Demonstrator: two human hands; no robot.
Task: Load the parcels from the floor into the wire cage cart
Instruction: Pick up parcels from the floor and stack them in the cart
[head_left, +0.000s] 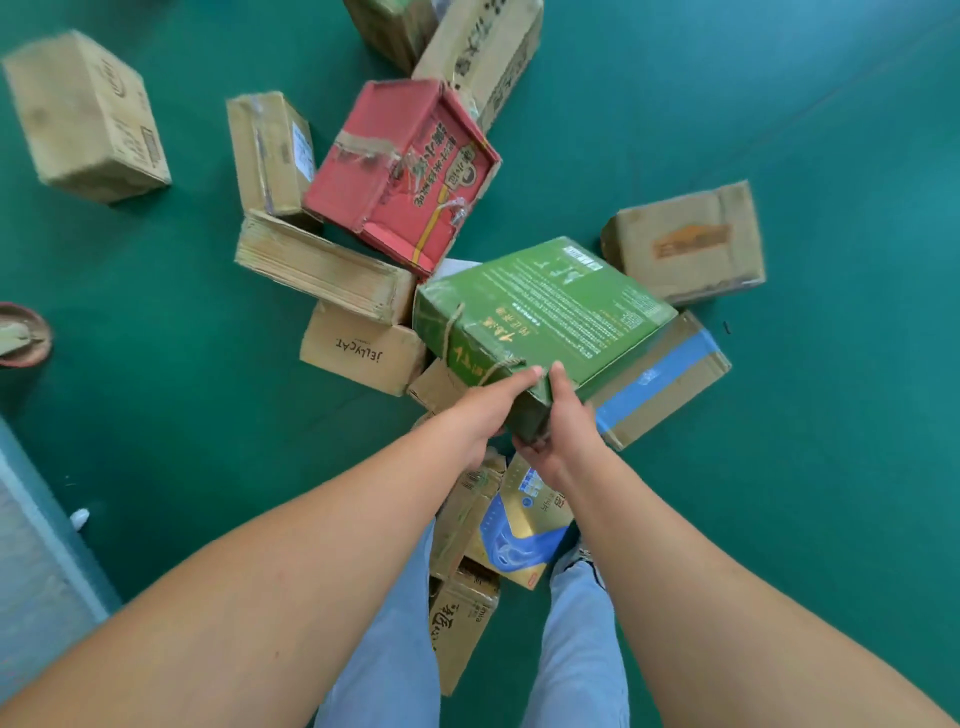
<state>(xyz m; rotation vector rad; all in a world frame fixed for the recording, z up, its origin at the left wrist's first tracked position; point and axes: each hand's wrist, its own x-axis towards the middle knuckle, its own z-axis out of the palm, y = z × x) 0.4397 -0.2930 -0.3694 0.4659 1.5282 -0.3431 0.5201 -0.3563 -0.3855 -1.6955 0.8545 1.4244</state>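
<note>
A green gift box (545, 312) with a rope handle lies tilted on top of the parcel pile on the green floor. My left hand (493, 405) grips its near corner from the left. My right hand (558, 421) grips the same corner from the right, fingers curled under the edge. Around it lie a red carton (400, 171), a brown box marked JELLYCAT (363, 351) and a brown box with blue tape (660, 379). A gold and blue box (519, 530) lies between my legs. The wire cage cart is not in view.
More brown cartons lie scattered: one at far left (85, 117), one at right (685, 241), two at the top (478, 52). A flat stack of folded cardboard (322, 267) sits left of the pile. A pale ledge (36, 545) runs along the lower left.
</note>
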